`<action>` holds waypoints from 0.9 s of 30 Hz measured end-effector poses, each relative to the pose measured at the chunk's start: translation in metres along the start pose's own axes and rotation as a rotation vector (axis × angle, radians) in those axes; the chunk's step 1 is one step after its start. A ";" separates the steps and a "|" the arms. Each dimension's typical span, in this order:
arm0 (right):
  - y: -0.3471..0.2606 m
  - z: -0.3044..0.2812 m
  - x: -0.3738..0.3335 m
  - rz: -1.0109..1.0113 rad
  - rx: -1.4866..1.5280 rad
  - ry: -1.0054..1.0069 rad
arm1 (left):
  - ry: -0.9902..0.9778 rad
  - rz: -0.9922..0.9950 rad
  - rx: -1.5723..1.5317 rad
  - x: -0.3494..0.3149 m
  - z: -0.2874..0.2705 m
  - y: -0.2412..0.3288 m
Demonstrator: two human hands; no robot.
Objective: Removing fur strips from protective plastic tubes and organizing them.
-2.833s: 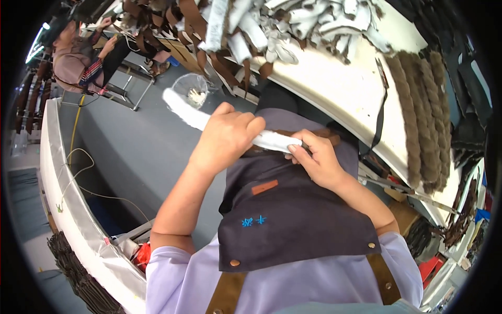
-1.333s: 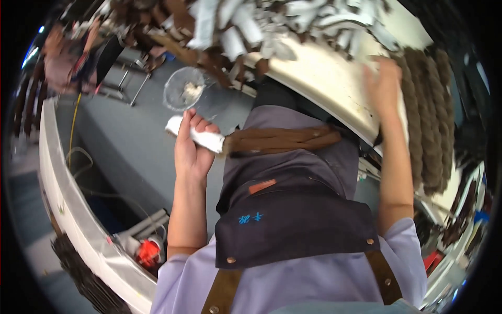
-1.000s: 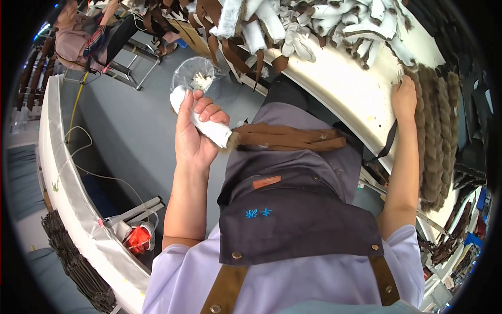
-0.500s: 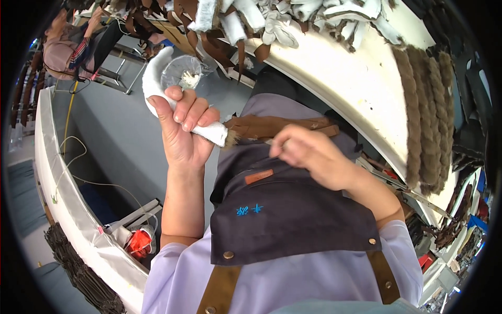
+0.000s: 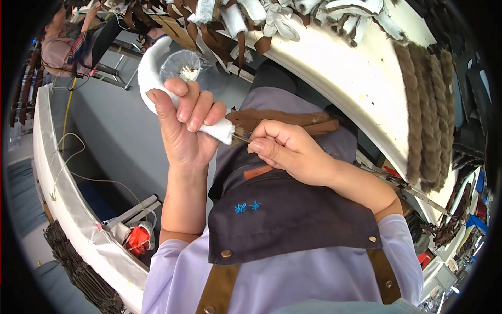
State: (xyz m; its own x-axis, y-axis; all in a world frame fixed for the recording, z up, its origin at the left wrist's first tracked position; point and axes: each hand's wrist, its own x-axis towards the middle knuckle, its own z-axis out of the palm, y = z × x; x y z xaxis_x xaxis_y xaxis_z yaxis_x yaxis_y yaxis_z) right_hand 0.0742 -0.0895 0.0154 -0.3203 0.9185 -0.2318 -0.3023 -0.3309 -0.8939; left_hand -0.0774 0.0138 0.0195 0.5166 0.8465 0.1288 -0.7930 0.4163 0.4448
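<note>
My left hand (image 5: 188,123) is raised and wrapped round a curved, padded white strip (image 5: 149,70). Its far end bends up past the thumb, and its near end, edged with brown fur, pokes out below the little finger. At that furry end my right hand (image 5: 295,152) pinches a thin brownish length (image 5: 241,138) between thumb and fingertips; whether it is a cord, a tool or a twist of fur, I cannot tell. Beneath the hands, brown strips (image 5: 308,124) lie across my lap over a dark apron (image 5: 293,214).
To the right curves a white table (image 5: 361,83) bearing brown fur strips (image 5: 426,115) and, farther back, white-backed fur pieces (image 5: 251,13). Past my left hand hangs a clear plastic bag (image 5: 180,65). Another white surface (image 5: 55,162) borders the left, with a dark bundle (image 5: 78,261). A person (image 5: 60,52) sits far left.
My right hand has moved left to the strip's furry end and now pinches the thin length there. My left hand still holds the strip, shifted slightly.
</note>
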 end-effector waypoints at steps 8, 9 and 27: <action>0.009 0.004 0.005 0.005 -0.046 0.078 | 0.033 0.019 0.229 -0.008 0.012 -0.020; 0.011 0.007 0.004 -0.052 -0.060 0.128 | 0.044 0.049 0.306 -0.010 0.017 -0.022; 0.037 0.006 0.004 -0.180 0.351 0.123 | 0.339 0.047 0.316 -0.013 0.027 -0.042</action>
State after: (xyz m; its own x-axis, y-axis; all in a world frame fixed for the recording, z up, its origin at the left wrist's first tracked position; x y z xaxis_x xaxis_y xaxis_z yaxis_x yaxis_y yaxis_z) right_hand 0.0559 -0.0996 -0.0166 -0.1314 0.9803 -0.1472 -0.6386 -0.1973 -0.7438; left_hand -0.0423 -0.0237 0.0237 0.3060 0.9446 -0.1186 -0.6485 0.2980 0.7004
